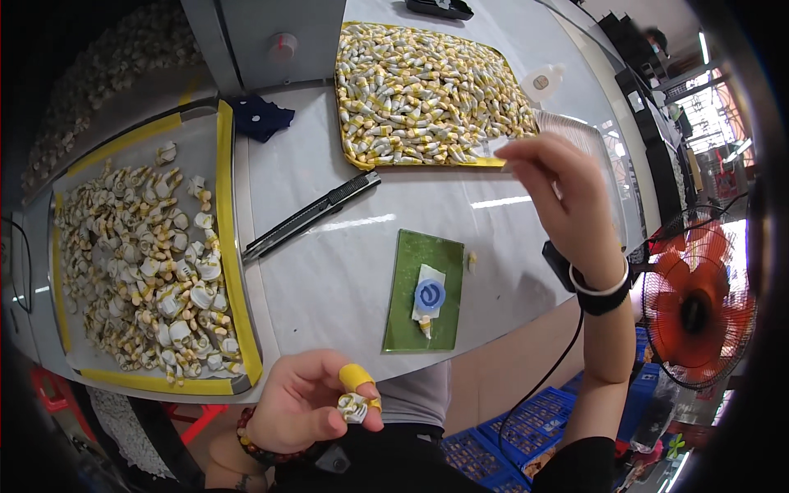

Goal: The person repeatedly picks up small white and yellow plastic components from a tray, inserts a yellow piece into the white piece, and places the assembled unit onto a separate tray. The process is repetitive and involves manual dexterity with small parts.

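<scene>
My left hand [308,404], low in the picture, pinches a small white-and-yellow moulded piece [353,407] between thumb and fingers; yellow tape wraps a finger. At the near right corner of a tray [355,161] full of small white-and-yellow cone-shaped pieces [427,94], my right hand [567,185] has its thumb and forefinger brought together. What they hold, if anything, I cannot make out. Between the hands lies a green plate [399,308]. On it are a round blue mould [430,296] over a white patch and one cone-shaped piece [425,327].
A yellow-taped tray [238,374] of white-and-yellow pieces stands at left. A black box cutter [312,215] lies beside it, with a dark blue cloth [261,117] behind. One loose piece [472,262] sits right of the plate. An orange fan [694,312] and blue crates [526,427] are at right.
</scene>
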The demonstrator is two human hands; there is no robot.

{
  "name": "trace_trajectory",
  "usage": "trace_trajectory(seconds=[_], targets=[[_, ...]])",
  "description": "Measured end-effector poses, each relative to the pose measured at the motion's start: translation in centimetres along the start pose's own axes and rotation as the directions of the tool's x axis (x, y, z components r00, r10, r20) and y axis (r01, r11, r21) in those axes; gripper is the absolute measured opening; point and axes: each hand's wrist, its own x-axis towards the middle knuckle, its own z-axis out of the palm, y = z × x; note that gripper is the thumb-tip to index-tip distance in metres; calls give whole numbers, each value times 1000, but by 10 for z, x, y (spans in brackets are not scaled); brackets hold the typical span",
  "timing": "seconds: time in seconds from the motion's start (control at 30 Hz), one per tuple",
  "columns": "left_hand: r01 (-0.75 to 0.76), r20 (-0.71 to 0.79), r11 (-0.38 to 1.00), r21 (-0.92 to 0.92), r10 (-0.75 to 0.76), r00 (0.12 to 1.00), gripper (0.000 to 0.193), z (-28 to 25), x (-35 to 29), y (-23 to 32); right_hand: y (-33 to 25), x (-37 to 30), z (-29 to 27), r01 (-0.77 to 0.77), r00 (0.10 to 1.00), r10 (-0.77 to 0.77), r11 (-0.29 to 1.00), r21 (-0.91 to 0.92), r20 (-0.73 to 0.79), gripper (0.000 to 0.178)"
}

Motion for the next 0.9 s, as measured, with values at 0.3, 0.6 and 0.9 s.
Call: trace_trajectory(seconds=[0.3,0.6,0.9], targets=[[28,158,990,-136,-7,987,33,-11,-1,-3,-50,-41,10,193,927,-198,980,48,320,16],[76,-39,997,-30,-77,996,43,6,1,0,-54,-48,25,393,864,-316,910,-132,391,23],[272,168,938,-214,-239,956,36,0,8,-3,-74,-46,16,308,933,-355,872,382,58,17]])
